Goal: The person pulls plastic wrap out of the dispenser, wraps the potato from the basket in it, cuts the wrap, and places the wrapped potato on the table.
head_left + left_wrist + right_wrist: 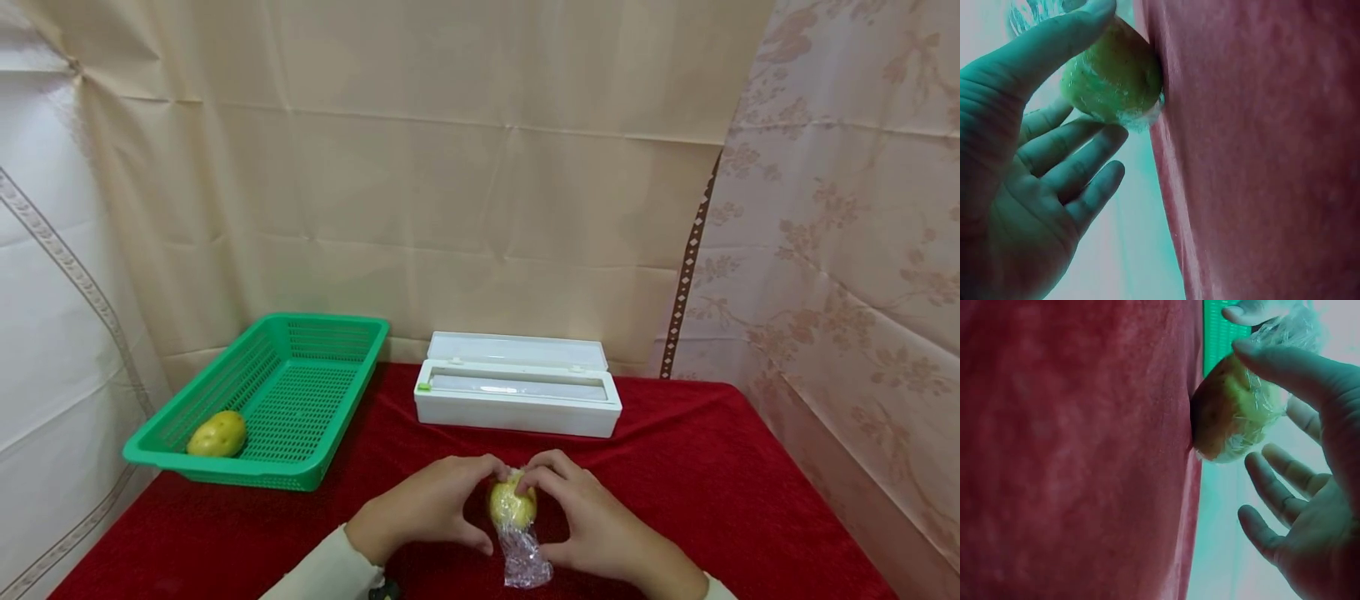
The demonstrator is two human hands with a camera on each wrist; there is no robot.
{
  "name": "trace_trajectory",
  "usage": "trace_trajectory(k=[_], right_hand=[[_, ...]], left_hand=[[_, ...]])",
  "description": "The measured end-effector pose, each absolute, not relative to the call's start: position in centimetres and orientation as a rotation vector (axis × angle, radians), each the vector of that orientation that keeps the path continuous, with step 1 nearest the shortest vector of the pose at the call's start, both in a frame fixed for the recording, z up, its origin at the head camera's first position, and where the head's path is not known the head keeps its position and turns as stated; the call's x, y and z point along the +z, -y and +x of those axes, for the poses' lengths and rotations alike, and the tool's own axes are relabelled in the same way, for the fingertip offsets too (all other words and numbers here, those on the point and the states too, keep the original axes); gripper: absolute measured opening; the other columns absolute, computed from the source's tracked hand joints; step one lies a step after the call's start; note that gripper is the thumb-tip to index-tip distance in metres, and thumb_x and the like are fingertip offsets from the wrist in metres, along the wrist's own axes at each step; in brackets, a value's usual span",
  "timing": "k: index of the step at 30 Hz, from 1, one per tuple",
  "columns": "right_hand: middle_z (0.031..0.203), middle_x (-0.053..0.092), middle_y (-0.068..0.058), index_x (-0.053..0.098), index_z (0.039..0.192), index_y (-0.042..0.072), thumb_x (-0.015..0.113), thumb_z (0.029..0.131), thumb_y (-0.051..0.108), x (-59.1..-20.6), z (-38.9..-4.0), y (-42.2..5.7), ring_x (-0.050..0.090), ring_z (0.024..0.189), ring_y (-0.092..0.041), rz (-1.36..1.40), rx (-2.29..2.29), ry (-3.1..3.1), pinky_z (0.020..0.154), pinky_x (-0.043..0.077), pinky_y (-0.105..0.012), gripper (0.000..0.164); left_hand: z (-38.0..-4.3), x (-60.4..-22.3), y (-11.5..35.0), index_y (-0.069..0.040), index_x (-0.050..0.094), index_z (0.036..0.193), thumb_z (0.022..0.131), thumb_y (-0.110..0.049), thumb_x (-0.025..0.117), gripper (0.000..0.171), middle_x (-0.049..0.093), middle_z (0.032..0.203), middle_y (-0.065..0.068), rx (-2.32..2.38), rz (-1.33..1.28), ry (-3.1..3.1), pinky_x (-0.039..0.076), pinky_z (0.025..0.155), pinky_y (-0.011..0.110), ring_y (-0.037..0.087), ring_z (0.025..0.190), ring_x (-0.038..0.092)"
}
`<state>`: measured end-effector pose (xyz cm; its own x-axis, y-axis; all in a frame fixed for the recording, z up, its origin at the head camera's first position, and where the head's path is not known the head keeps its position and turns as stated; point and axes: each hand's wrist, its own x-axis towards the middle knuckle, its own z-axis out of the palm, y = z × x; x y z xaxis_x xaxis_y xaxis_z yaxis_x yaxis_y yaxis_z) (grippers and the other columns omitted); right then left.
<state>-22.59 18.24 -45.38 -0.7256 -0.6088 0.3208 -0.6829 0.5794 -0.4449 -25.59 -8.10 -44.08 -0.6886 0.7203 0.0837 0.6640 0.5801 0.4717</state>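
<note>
A potato (513, 502) wrapped in clear plastic film stands on the red cloth between the two hands. Loose film (525, 560) trails from its near end. The left hand (438, 508) arches at its left, index fingertip at the film on the far end and thumb apart from the potato. Opposite, the right hand (592, 521) touches the top of the wrapped potato with a fingertip, its thumb beside the trailing film. Both wrist views show the other fingers loosely spread beside the wrapped potato (1116, 75). Another potato (217, 434), seemingly bare, lies in the green basket (347, 408).
Behind the hands stands a white film dispenser box (517, 414), its lid (517, 350) raised and a film roll inside. A red cloth (697, 483) covers the table. Curtains hang at the back and sides.
</note>
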Motion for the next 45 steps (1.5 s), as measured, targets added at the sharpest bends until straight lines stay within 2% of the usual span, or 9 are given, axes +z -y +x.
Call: trace_trajectory(k=[5,11,19,24,29,34,38,42,45], right_hand=[[0.130,0.056,0.019,0.060,0.120,0.038,0.095,0.070,0.042,-45.3,-22.5,-18.0,0.057,0.119,-0.004,1.134,0.808,2.604,0.096,0.050,-0.044,0.062],[0.123,0.063,0.014,0.065,0.117,0.030,0.084,0.087,0.033,-45.2,-22.9,-18.1,0.063,0.115,-0.008,1.266,0.938,2.448,0.095,0.056,-0.035,0.036],[0.119,0.066,0.018,0.069,0.113,0.038,0.075,0.096,0.035,-45.0,-22.8,-18.4,0.065,0.109,-0.004,1.206,1.019,2.501,0.093,0.056,-0.032,0.019],[0.113,0.066,0.021,0.070,0.107,0.038,0.077,0.094,0.032,-45.0,-22.8,-18.1,0.066,0.104,-0.002,1.135,1.038,2.503,0.090,0.057,-0.030,0.015],[0.106,0.069,0.022,0.067,0.105,0.033,0.082,0.090,0.029,-45.1,-22.7,-17.8,0.067,0.100,-0.001,1.011,1.038,2.550,0.088,0.058,-0.032,0.022],[0.087,0.066,0.015,0.053,0.096,0.027,0.086,0.085,0.033,-45.0,-22.5,-17.6,0.058,0.077,-0.003,0.813,1.109,2.677,0.067,0.053,-0.024,0.036],[0.080,0.060,0.011,0.047,0.088,0.023,0.088,0.083,0.030,-45.1,-22.5,-17.5,0.053,0.075,-0.004,0.787,1.144,2.664,0.064,0.046,-0.021,0.042],[0.095,0.060,0.005,0.047,0.084,0.024,0.090,0.080,0.022,-45.4,-22.5,-17.2,0.057,0.090,-0.005,0.819,1.240,2.586,0.075,0.052,-0.023,0.043],[0.118,0.059,-0.004,0.055,0.087,0.025,0.090,0.079,0.017,-45.7,-22.5,-17.1,0.062,0.101,-0.009,0.837,1.362,2.556,0.081,0.056,-0.029,0.037]], left_hand=[[-25.2,-44.2,7.7,-0.024,0.058,0.129,0.075,-0.050,0.091,0.069,0.067,0.120,-0.017,0.708,1.223,-2.736,0.054,0.096,0.024,-0.004,0.107,0.062],[-25.1,-44.2,7.7,-0.026,0.062,0.122,0.078,-0.064,0.082,0.061,0.069,0.108,-0.019,0.778,1.240,-2.727,0.054,0.082,0.017,-0.006,0.091,0.062],[-25.1,-44.0,7.6,-0.026,0.068,0.111,0.088,-0.064,0.072,0.045,0.069,0.087,-0.015,0.902,1.310,-2.687,0.050,0.064,0.014,0.005,0.071,0.061],[-25.1,-44.0,7.4,-0.028,0.072,0.103,0.088,-0.059,0.075,0.034,0.066,0.080,-0.018,0.918,1.266,-2.716,0.049,0.063,0.014,0.007,0.069,0.059],[-25.2,-44.1,7.1,-0.029,0.077,0.093,0.084,-0.055,0.080,0.028,0.070,0.082,-0.022,0.952,1.202,-2.756,0.051,0.066,0.015,0.002,0.071,0.059],[-25.2,-44.2,6.9,-0.029,0.079,0.088,0.086,-0.048,0.081,0.019,0.071,0.084,-0.025,1.009,1.148,-2.751,0.054,0.071,0.018,0.002,0.074,0.062],[-25.1,-44.3,6.9,-0.028,0.078,0.084,0.086,-0.038,0.085,0.013,0.072,0.087,-0.021,1.071,1.117,-2.752,0.056,0.076,0.022,0.003,0.081,0.067],[-25.0,-44.4,6.7,-0.026,0.074,0.078,0.083,-0.028,0.088,0.016,0.070,0.086,-0.017,1.173,1.052,-2.724,0.054,0.075,0.022,0.008,0.082,0.067],[-25.0,-44.5,6.5,-0.026,0.071,0.075,0.080,-0.024,0.090,0.020,0.067,0.083,-0.014,1.222,0.978,-2.700,0.050,0.073,0.020,0.009,0.080,0.064]])
